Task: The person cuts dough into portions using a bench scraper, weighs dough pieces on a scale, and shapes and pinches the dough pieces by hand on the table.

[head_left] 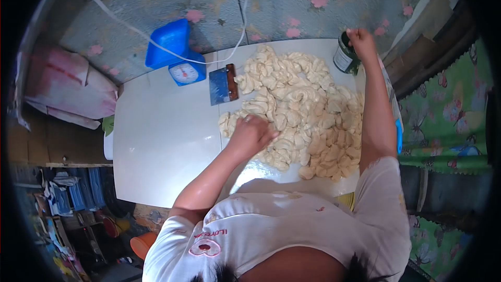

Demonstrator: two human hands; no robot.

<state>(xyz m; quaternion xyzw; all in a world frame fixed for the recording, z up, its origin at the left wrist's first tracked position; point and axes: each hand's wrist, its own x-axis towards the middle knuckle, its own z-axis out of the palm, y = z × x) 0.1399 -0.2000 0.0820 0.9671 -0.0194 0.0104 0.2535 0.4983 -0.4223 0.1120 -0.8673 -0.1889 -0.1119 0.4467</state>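
Note:
Many pale, twisted dough pieces (297, 112) lie heaped together on a white table. My left hand (251, 134) is at the heap's left side, its fingers curled down against the dough; the fingertips are partly hidden. Over at the far right, my right hand (361, 44) is at the rim of a dark green jar (344, 58) with a pale label. The fingers of that hand are closed together; anything between them is too small to make out. The jar stands at the heap's upper right corner.
A blue kitchen scale (187, 72) with a blue pan (169, 43) stands at the table's back edge. Beside it lies a dough scraper (224, 85) with a brown handle. A white cable (209, 61) hangs across the back. The white table (156, 151) extends left.

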